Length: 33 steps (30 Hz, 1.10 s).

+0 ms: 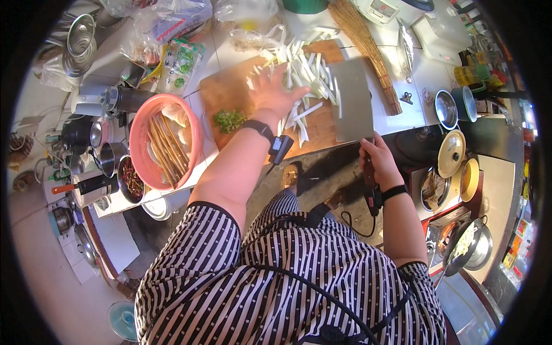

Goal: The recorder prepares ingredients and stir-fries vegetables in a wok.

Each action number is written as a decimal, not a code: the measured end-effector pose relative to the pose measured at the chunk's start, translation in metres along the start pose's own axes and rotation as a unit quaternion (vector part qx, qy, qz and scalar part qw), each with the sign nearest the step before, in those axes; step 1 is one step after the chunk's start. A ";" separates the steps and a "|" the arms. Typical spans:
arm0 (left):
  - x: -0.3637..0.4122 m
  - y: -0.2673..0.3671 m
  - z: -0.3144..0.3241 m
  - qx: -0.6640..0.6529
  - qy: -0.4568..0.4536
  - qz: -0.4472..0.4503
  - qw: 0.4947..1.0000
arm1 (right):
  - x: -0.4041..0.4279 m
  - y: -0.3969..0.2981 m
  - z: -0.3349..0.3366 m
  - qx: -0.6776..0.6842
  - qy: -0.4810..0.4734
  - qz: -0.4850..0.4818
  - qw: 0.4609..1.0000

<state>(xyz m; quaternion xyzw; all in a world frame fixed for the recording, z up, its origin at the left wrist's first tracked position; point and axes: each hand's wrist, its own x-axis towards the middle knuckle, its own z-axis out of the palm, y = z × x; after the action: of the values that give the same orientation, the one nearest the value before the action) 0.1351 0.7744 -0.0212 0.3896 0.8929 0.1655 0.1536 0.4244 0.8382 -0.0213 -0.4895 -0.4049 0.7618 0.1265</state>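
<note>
My right hand grips the handle of a wide cleaver, whose blade lies over the right side of the wooden cutting board. Fingers spread, my left hand is over the board at the left edge of a pile of pale vegetable strips. Whether its palm touches the strips cannot be told. A few strips lie between my left wrist and the blade. Chopped green herbs form a small heap on the board, left of my left wrist.
Left of the board stands a pink plastic basket with thin brown sticks. Plastic bags lie behind it. A straw brush lies beyond the cleaver. To the right are a metal bowl and a pan with food by a burner.
</note>
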 end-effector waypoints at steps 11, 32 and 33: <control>-0.005 0.034 -0.001 0.028 -0.033 -0.038 0.998 | 0.041 0.006 0.055 -0.043 -0.083 -0.007 0.996; 0.002 0.080 0.050 -0.112 0.058 0.064 0.990 | 0.038 0.007 0.020 0.051 -0.118 -0.027 0.991; 0.002 0.080 0.048 -0.112 0.060 0.065 0.990 | 0.036 0.004 0.021 0.050 -0.119 -0.029 0.991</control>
<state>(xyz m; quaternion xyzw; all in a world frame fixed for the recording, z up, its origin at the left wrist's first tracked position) 0.2049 0.8363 -0.0314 0.4167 0.8490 0.2973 0.1311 0.3902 0.8466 -0.0436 -0.3763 -0.3925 0.8300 0.1244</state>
